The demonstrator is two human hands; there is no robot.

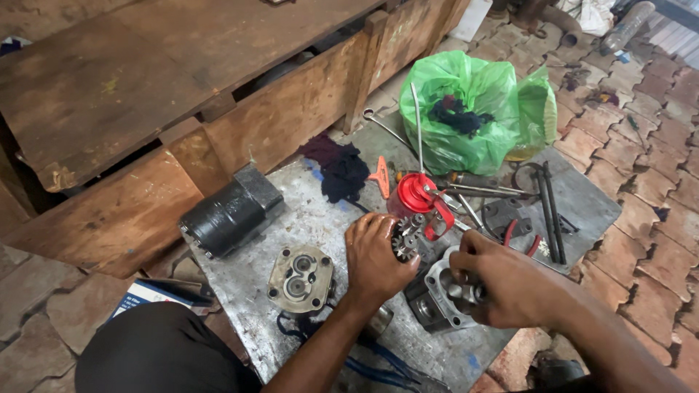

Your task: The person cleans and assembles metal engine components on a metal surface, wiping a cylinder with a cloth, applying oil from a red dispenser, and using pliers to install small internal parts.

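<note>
Head view, near to far: person's dark-clothed knee (pixel 156 349) at bottom left, blue cable (pixel 378 367) trailing under the forearms. Right hand (pixel 502 287) is closed around the top of a grey metal pump housing (pixel 437 291), fingers curled over the shaft end sitting in its bore; exactly what the fingertips pinch is hidden by the hand. Left hand (pixel 375 255) is closed on a small steel gear (pixel 405 241), teeth poking out between thumb and fingers, held just above and left of the housing. Both hands look oily. To the left, a round end cover (pixel 300 278) lies flat, face up, two bores showing, apart from the hands. All of it sits on a scratched metal sheet (pixel 240 273) laid on brick paving. Beyond the gear: red oil can (pixel 415 195) with long spout, upright, just beside the left hand's fingers. Loose rods and tools (pixel 510 196) clutter the right side. Black cylindrical unit (pixel 229 212) lies on its side at left, dark rag (pixel 341 171) behind, green plastic bag (pixel 473 109) with rags further back, wooden pallet (pixel 145 94) leaning at far left. Risks, my read: oily grip means the gear could slip and hit the sheet or roll onto the bricks, chipping teeth or picking up grit. Open bores on housing and cover are exposed to dirt from the sheet. Oil can is close enough that a left elbow swing or hand lift could tip it. Housing isn't clamped, only hand-held, so it can twist under any force.
</note>
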